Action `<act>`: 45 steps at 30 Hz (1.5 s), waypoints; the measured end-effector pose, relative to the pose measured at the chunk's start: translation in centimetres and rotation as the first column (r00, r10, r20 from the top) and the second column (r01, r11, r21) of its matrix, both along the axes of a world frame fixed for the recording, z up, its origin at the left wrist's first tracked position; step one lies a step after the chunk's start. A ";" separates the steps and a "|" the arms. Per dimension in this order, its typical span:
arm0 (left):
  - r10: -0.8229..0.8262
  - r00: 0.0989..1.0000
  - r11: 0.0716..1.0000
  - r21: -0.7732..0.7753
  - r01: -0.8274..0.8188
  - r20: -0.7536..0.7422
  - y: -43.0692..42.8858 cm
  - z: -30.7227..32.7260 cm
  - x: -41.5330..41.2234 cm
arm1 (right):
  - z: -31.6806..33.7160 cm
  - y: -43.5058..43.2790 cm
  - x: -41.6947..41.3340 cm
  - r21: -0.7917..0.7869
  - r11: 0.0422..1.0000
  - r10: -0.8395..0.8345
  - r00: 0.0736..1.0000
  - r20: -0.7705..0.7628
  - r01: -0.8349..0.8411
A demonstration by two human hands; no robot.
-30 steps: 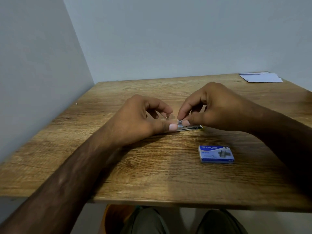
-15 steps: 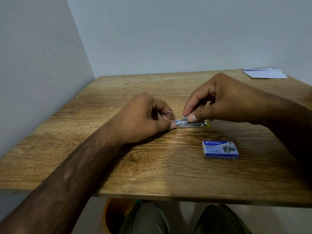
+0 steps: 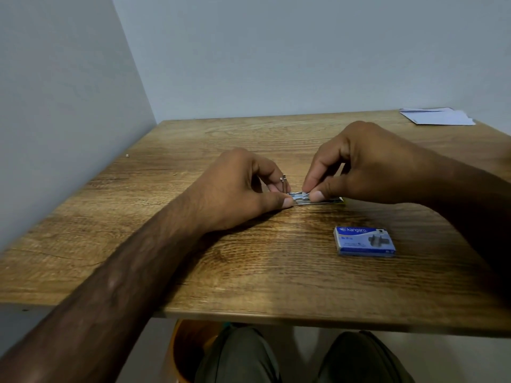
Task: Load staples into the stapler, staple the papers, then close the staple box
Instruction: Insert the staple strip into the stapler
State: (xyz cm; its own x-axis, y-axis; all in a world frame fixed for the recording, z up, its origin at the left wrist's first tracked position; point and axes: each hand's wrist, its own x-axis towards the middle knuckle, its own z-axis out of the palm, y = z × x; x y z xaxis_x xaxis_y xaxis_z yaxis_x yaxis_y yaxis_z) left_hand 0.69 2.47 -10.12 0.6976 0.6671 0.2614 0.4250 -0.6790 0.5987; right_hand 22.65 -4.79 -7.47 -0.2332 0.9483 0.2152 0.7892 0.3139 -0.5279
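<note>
A small metal stapler (image 3: 318,199) with a yellow end lies on the wooden table (image 3: 249,258), its staple channel showing between my hands. My left hand (image 3: 243,186) pinches its left end, and a small metal pusher rod stands up beside the fingers. My right hand (image 3: 359,164) pinches a short staple strip (image 3: 305,193) down over the channel with thumb and forefinger. A blue staple box (image 3: 364,241) lies flat on the table in front of my right hand; from here it looks shut.
White papers (image 3: 437,116) lie at the table's far right corner. Grey walls border the table at the left and back. My knees and an orange bin (image 3: 188,352) show below the near edge.
My right hand has lowered its fingertips onto the stapler's channel with the staple strip. My left hand keeps its grip on the left end. The camera view has tilted down a little.
</note>
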 end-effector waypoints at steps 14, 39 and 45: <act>-0.021 0.999 1.000 0.008 0.021 0.024 0.5 -0.5 0.0 | -0.2 0.3 0.5 -0.024 0.997 0.075 0.995 0.062 -0.073; -0.022 0.999 0.999 -0.022 0.023 0.023 0.2 -0.2 0.2 | 1.7 -1.9 3.7 -0.163 0.987 0.014 0.999 0.047 -0.006; -0.026 1.000 1.000 -0.012 0.026 0.017 0.1 -0.1 0.1 | 1.9 -1.9 3.7 -0.103 0.994 -0.029 0.995 0.091 0.038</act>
State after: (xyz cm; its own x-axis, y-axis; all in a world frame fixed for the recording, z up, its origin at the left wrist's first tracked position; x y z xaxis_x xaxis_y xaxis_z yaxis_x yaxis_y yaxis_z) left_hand 0.84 2.53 -10.18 0.7106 0.6518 0.2649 0.3970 -0.6823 0.6139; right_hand 26.40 -6.70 -5.56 -0.2147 0.9721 0.0946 0.8435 0.2334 -0.4837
